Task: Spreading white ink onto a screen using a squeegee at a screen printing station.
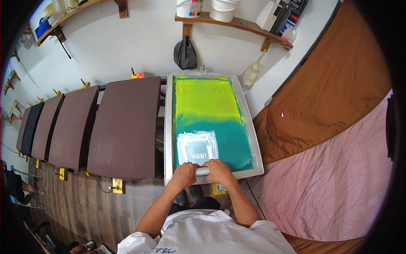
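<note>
Side by side, my left hand (185, 174) and my right hand (219, 171) are closed around the grey handle of a squeegee (202, 171). They are at the near end of a screen-printing frame (168, 127), over its mesh and rim. The mesh is yellow-green (205, 95) in its far part and teal (230, 139) nearer me. Just beyond my hands, white ink (182, 146) surrounds a grey rectangular design area (196, 148) with pale lettering. My hands hide the squeegee's lower edge.
Left of the frame, a row of dark brown boards (124, 127) runs away, with yellow clamps (118, 186) on their ends. Brown (321, 84) and pink cloth (321, 186) hang at right. A wooden shelf (237, 24) holds white buckets (224, 10); a black bag (185, 53) hangs below.
</note>
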Demonstrator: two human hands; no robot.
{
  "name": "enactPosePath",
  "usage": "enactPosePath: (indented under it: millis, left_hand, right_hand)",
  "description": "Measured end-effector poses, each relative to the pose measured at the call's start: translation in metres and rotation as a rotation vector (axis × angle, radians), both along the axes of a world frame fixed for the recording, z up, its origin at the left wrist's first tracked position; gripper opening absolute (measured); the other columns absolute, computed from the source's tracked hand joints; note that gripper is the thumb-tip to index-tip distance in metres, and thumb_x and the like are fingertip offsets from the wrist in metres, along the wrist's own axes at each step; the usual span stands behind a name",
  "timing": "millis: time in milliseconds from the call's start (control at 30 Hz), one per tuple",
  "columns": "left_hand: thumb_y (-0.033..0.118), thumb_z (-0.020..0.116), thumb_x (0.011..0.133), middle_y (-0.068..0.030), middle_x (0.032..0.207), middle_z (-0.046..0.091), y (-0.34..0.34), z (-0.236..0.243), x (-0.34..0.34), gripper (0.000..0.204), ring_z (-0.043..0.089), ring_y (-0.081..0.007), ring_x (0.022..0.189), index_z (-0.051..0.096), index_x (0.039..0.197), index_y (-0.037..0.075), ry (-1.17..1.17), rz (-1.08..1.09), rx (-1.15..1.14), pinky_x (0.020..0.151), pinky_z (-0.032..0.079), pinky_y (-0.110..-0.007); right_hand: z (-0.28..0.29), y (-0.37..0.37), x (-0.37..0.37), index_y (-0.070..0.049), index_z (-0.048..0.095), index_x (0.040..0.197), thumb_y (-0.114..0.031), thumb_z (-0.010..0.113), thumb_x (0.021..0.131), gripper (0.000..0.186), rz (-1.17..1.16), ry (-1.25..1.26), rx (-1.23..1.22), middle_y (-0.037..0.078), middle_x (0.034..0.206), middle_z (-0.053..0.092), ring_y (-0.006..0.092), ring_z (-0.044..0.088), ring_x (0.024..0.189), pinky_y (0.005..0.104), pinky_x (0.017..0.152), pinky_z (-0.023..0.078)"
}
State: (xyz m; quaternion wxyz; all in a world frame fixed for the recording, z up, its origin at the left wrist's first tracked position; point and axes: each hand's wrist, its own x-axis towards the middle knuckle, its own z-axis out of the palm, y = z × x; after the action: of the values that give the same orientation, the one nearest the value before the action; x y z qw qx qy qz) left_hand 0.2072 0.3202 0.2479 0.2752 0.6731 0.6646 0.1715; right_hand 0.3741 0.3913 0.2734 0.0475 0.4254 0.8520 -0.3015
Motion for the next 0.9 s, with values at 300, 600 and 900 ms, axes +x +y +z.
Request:
enactPosePath:
  millis: [300, 600, 900]
  left_hand:
    - [0.001, 0.064, 0.073, -0.021, 0.093, 0.07, 0.073, -0.01, -0.04, 0.034, 0.068, -0.039, 0.09, 0.071, 0.105, 0.008, 0.031, 0.017, -0.002, 0.082, 0.055, -0.045]
    - [-0.01, 0.058, 0.07, -0.0178, 0.109, 0.066, 0.041, -0.035, -0.021, 0.047, 0.066, -0.0387, 0.089, 0.068, 0.111, 0.01, -0.067, 0.058, 0.318, 0.079, 0.055, -0.045]
    - [-0.002, 0.061, 0.072, -0.0157, 0.105, 0.069, -0.015, 0.011, 0.001, 0.044, 0.066, -0.0344, 0.094, 0.067, 0.114, 0.011, -0.02, -0.052, 0.072, 0.083, 0.052, -0.044]
  right_hand:
    - [-0.003, 0.077, -0.04, -0.013, 0.072, 0.102, -0.008, 0.063, 0.068, 0.035, 0.055, -0.065, 0.08, 0.017, 0.098, 0.07, 0.0368, 0.067, 0.095, 0.0466, 0.081, 0.054]
    - [-0.036, 0.042, -0.024, -0.01, 0.063, 0.114, 0.0, 0.064, 0.071, 0.044, 0.007, 0.136, 0.283, 0.013, 0.11, 0.06, 0.0362, 0.057, 0.105, 0.0473, 0.086, 0.05]
    - [0.0, -0.017, 0.006, -0.008, 0.065, 0.109, 0.001, 0.065, 0.068, 0.042, 0.032, 0.097, 0.148, 0.012, 0.105, 0.065, 0.0338, 0.061, 0.102, 0.0473, 0.085, 0.049]
